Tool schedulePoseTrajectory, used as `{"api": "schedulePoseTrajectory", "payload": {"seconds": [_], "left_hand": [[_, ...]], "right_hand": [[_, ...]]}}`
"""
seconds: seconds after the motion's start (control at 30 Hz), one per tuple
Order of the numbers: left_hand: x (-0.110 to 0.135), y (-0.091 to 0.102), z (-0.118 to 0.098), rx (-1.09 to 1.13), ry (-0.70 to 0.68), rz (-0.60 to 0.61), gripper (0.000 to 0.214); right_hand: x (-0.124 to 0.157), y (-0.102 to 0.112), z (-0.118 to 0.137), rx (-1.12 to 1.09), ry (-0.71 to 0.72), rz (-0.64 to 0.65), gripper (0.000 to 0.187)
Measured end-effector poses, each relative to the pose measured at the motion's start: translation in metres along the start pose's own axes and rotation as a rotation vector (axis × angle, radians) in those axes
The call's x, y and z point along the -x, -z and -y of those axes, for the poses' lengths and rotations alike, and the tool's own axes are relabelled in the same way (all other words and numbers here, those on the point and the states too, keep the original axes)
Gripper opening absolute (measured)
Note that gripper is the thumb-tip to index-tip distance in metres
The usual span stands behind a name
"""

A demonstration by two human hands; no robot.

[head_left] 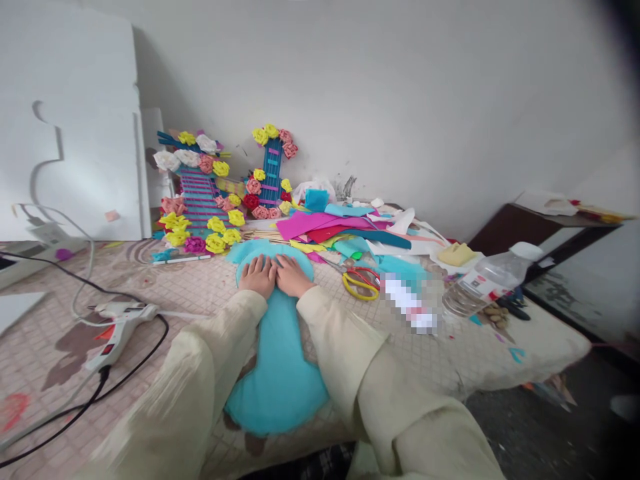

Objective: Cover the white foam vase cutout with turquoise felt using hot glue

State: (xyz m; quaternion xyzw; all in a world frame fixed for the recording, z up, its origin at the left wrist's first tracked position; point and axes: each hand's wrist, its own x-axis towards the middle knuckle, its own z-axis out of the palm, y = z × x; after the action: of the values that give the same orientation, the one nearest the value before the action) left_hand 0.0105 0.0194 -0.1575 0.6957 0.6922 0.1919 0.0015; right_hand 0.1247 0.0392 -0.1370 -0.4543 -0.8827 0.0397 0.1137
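A turquoise shape covered in paper [283, 347], with rounded wide ends and a narrower middle, lies flat on the table in front of me. My left hand [259, 275] rests flat on its far end, fingers stretched out. Beside it my right hand [293, 275] lies on the same end, fingers extended and the fingertips near the left hand. Loose turquoise paper [245, 251] spreads around that far end. What lies directly under the palms is hidden.
On the left lies a white hot glue gun [123, 327] with a black cord. Flower-decorated pieces [200, 200] lean against the wall. Behind my right hand are coloured paper scraps [345, 230]. Yellow-and-red scissors [361, 283] and a tilted plastic bottle [490, 280] are to the right.
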Motion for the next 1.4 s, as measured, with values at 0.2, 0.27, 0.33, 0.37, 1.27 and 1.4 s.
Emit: {"api": "schedulePoseTrajectory", "payload": {"seconds": [0.2,0.27,0.33,0.37,1.27,1.4], "left_hand": [[0.000,0.005,0.001,-0.074,-0.024,0.070,0.047],[-0.002,0.005,0.002,-0.091,-0.026,0.101,0.047],[-0.005,0.004,0.004,-0.107,-0.014,0.121,0.048],[-0.007,0.004,0.004,-0.115,-0.008,0.125,0.049],[-0.005,0.002,0.002,-0.165,-0.003,0.079,0.051],[-0.004,0.003,0.001,-0.165,-0.012,0.068,0.051]], "right_hand": [[0.030,0.029,0.021,0.020,0.099,-0.072,0.048],[0.048,0.029,0.034,0.020,0.163,-0.095,0.049],[0.064,0.022,0.045,0.016,0.198,-0.093,0.049],[0.070,0.018,0.048,0.010,0.192,-0.094,0.050],[0.100,0.006,0.034,-0.088,0.294,0.009,0.056],[0.105,0.003,0.033,-0.084,0.265,0.072,0.057]]}}
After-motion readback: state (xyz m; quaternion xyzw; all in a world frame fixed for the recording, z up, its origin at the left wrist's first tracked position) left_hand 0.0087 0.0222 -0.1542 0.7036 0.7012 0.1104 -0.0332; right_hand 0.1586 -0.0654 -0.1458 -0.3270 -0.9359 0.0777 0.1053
